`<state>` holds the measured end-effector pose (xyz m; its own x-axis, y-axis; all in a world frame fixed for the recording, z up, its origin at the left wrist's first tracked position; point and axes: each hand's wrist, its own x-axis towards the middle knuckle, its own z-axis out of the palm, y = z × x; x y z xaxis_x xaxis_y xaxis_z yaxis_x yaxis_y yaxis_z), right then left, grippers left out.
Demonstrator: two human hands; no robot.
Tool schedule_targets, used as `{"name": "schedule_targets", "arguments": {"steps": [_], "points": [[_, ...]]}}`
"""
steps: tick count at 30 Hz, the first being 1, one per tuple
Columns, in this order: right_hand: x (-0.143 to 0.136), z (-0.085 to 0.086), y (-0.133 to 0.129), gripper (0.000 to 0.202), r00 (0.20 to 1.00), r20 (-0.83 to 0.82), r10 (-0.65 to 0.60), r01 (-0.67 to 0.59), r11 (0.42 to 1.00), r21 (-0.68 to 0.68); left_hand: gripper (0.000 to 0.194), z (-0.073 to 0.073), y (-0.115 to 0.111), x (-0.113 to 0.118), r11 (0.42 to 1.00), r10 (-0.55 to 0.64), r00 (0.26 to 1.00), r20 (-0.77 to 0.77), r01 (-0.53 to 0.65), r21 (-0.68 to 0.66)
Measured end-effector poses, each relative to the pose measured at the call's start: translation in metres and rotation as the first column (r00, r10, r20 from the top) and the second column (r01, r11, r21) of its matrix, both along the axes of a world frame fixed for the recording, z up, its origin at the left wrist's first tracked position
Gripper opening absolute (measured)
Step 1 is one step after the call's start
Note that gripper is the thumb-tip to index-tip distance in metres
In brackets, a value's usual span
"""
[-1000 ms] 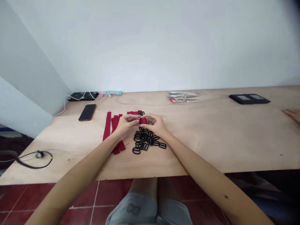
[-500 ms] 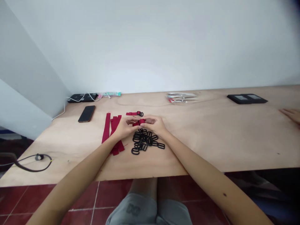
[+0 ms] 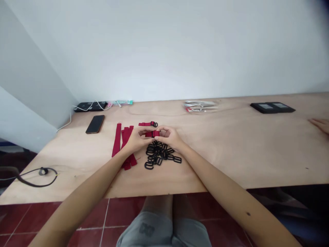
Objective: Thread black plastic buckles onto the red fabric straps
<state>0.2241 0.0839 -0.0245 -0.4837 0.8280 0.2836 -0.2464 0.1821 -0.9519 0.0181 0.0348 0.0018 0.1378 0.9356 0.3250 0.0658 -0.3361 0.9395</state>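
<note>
Between my two hands is a short red strap [image 3: 149, 134] with a black buckle threaded on it. My left hand [image 3: 137, 139] pinches its left end, and my right hand [image 3: 169, 137] grips the right side near the buckle. Just below my fingers lies a loose pile of black plastic buckles and hooks [image 3: 157, 151]. Several flat red straps [image 3: 126, 140] lie beside my left hand, partly covered by my wrist. Beyond my hands rests another red strap [image 3: 146, 124] fitted with a black buckle and ring.
A phone [image 3: 95, 124] lies at the left, near black boxes [image 3: 89, 106] with a white cable. Plastic packets [image 3: 199, 106] and two black cases [image 3: 272, 107] sit along the wall. A black cable [image 3: 38, 185] loops at the left edge. Another person's hand [image 3: 321, 125] rests far right.
The red strap between my hands has been levelled and shows straighter across the fingers. Both hands stay in nearly the same place; the view has shifted slightly.
</note>
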Motion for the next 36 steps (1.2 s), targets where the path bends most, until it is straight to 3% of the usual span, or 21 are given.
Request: {"name": "schedule_targets", "arguments": {"steps": [5, 11, 15, 23, 29, 36], "points": [[0.003, 0.005, -0.004, 0.039, 1.000, 0.002, 0.014, -0.014, 0.998, -0.053, 0.038, 0.001, -0.002, 0.004, 1.000, 0.016, 1.000, 0.026, -0.016, -0.012], [0.004, 0.018, -0.012, 0.039, 0.990, -0.125, 0.060, -0.090, 0.963, -0.254, 0.045, 0.007, -0.003, 0.004, 0.997, -0.026, 0.990, 0.139, 0.036, -0.072], [0.004, 0.021, -0.014, 0.046, 0.991, -0.134, 0.018, -0.056, 0.956, -0.288, 0.046, 0.010, -0.004, 0.003, 0.997, 0.011, 0.990, 0.138, -0.001, -0.071], [0.004, 0.015, -0.005, 0.037, 0.966, -0.234, -0.112, 0.042, 0.957, -0.288, 0.047, 0.003, -0.002, 0.005, 0.999, 0.044, 0.997, 0.062, -0.044, -0.007], [-0.001, 0.019, -0.013, 0.045, 0.996, -0.083, 0.031, -0.048, 0.978, -0.203, 0.046, -0.002, -0.002, 0.006, 0.997, 0.069, 0.997, 0.027, -0.070, 0.012], [-0.001, 0.018, -0.014, 0.042, 1.000, -0.005, 0.005, -0.005, 0.999, -0.053, 0.021, 0.001, -0.005, 0.004, 0.988, 0.113, 0.989, -0.091, -0.102, 0.118]]}}
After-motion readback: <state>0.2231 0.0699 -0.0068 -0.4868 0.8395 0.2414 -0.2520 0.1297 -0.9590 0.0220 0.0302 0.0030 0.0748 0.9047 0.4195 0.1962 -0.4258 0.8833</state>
